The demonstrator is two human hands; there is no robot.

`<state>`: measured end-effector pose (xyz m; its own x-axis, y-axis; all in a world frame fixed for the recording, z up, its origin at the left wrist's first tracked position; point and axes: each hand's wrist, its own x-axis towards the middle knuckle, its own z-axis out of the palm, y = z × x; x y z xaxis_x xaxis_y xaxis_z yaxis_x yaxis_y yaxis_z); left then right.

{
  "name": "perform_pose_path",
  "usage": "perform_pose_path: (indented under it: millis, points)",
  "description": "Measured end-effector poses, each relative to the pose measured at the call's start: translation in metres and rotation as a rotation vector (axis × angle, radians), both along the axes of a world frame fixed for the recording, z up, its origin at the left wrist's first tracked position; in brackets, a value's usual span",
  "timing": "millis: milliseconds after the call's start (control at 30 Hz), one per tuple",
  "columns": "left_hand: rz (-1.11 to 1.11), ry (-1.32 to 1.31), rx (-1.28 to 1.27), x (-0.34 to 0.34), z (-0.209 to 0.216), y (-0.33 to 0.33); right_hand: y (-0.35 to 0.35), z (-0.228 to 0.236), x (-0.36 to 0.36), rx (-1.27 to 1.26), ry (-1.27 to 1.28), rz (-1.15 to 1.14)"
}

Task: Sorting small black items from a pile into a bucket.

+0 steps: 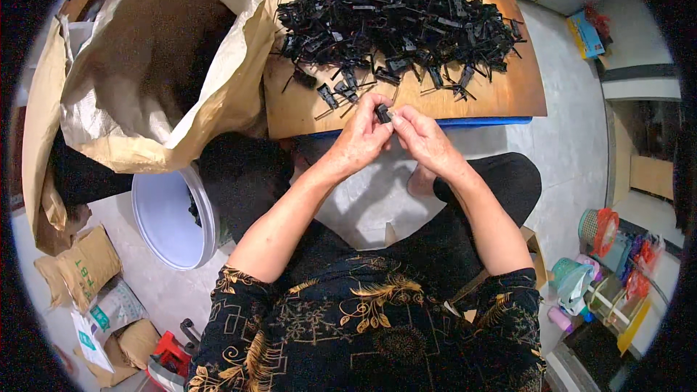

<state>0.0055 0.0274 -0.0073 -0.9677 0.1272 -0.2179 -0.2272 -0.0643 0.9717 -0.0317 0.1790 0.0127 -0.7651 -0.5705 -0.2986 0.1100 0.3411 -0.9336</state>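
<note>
The heaped parts (406, 25) look like hard black plastic with a slight sheen, as does the small held piece (383, 112). The board (508, 94) beneath appears to be smooth wood, softly glossy. The sack (236, 72) has a creased, papery surface; the bucket (160, 210) is smooth white plastic; the shirt (385, 341) is printed cloth.

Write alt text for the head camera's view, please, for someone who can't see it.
A person's left hand holds a small black part, with the right hand close against it, before a wooden board heaped with black pieces. To the left are a large open tan sack and a white bucket.
</note>
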Motion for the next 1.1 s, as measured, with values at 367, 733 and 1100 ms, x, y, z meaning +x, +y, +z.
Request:
perform_pose_path:
  millis: [367, 733, 1100]
  points:
    - [0.134, 0.175, -0.414, -0.001, -0.013, 0.002, -0.015, -0.033, -0.002, -0.056, 0.166, -0.031]
    - [0.244, -0.023, 0.003, -0.013, 0.008, 0.002, -0.021, -0.038, -0.006, -0.443, 0.086, -0.243]
    - [0.138, -0.159, 0.473, -0.001, 0.01, -0.015, -0.002, -0.013, 0.006, -0.426, -0.138, -0.119]
